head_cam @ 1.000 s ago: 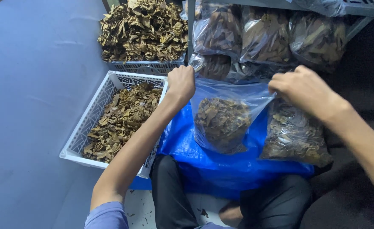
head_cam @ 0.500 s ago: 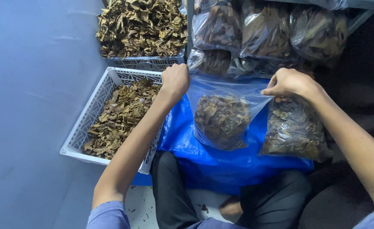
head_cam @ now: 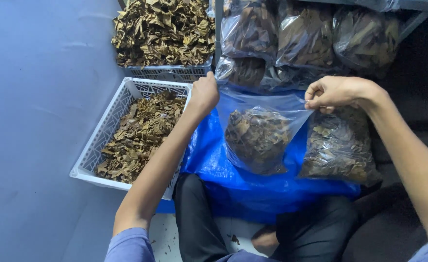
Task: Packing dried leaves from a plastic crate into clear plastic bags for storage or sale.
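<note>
Over the blue tarp [head_cam: 252,194], left hand [head_cam: 205,94] and right hand [head_cam: 333,91] pinch the bag [head_cam: 260,136] top corners; I'd keep that grip level and taut so leaves stay put.

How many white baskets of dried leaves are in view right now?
2. One white basket sits on the floor beside the left hand, partly filled. A second basket, heaped with leaves, stands behind it at the top edge, partly cut off. Others may lie out of frame.
</note>
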